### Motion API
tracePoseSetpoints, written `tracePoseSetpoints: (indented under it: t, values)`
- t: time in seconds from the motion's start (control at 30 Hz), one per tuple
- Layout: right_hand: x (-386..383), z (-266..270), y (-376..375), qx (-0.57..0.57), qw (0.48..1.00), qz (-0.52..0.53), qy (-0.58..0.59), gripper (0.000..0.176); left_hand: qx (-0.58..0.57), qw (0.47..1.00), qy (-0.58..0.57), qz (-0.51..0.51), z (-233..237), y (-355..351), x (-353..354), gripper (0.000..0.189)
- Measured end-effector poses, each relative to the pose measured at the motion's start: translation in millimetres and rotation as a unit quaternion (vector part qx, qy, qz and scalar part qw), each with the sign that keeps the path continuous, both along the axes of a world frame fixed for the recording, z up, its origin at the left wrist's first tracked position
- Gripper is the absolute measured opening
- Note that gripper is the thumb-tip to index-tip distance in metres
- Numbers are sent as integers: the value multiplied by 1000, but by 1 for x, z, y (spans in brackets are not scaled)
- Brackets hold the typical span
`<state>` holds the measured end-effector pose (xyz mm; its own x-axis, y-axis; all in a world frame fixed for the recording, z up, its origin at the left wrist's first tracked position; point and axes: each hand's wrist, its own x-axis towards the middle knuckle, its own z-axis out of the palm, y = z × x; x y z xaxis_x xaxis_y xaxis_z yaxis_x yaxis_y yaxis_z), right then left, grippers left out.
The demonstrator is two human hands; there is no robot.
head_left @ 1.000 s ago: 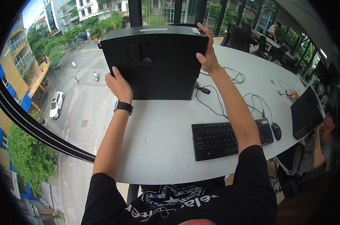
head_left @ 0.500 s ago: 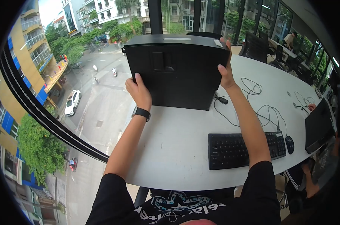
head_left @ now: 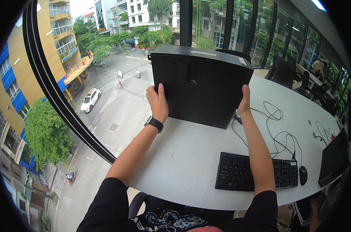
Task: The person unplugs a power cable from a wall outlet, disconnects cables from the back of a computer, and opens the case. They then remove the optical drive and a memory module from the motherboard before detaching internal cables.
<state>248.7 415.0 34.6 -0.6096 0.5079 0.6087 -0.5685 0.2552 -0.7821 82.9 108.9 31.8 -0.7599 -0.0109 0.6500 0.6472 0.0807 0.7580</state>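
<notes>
Nothing before you could be read. The computer case [head_left: 200, 92] carried two pale stickers [head_left: 203, 53] on its top, and any writing on them was too faint to make out. The keyboard [head_left: 256, 178] on the surface had white key legends, too small to tell apart. The white print on your shirt [head_left: 171, 221] was cut off at the lower edge of view, with no whole letter showing.

Black keyboard [head_left: 256, 172], mouse [head_left: 303, 175] and loose cables [head_left: 274, 116] on the white table [head_left: 191, 154]
</notes>
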Motion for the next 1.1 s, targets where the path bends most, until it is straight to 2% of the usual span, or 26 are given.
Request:
tracePoseSetpoints:
  t: [0.17, 0.3, 0.37, 0.43, 0.47, 0.53, 0.57, 0.63, 0.7, 0.77, 0.87, 0.97, 1.1]
  values:
    - [11, 30, -34, 46, 997, -45, 42, 78, -19, 999, 29, -14, 0, -6, -3, 45]
    - [11, 30, -34, 41, 998, -14, 43, 76, -18, 998, 60, -13, -3, -5, -9, 44]
    - [15, 31, -38, 47, 998, -24, 27, 76, -18, 998, 59, -29, 5, -10, -7, 49]
    - [16, 29, -38, 59, 997, -39, 19, 76, 12, 993, 109, -40, 34, -17, 7, 69]
    - [16, 29, -37, 66, 996, -57, 15, 76, 14, 993, 113, -40, 47, -16, 11, 69]
    - [16, 29, -35, 68, 997, -45, 16, 77, -40, 972, 230, 17, 72, -16, 17, 92]
    - [15, 28, -36, 66, 997, -34, 10, 78, -43, 971, 236, 17, 84, -15, 25, 92]
    - [16, 27, -37, 63, 997, -32, 4, 78, -110, 957, 266, 42, 99, -3, 45, 103]
    - [19, 29, -39, 69, 997, -28, -7, 79, -126, 956, 258, 67, 99, 9, 50, 102]
    - [19, 31, -43, 67, 995, -66, -13, 82, -163, 941, 265, 135, 100, 16, 49, 93]
    - [20, 33, -43, 107, 993, -52, 6, 86, -153, 929, 307, 138, 98, 11, 35, 84]
    - [30, 38, -54, 84, 995, -60, -15, 88, -150, 922, 332, 132, 101, 9, 33, 78]
    - [26, 34, -50, 86, 995, -57, -2, 88, -162, 929, 311, 116, 106, 1, 39, 71]
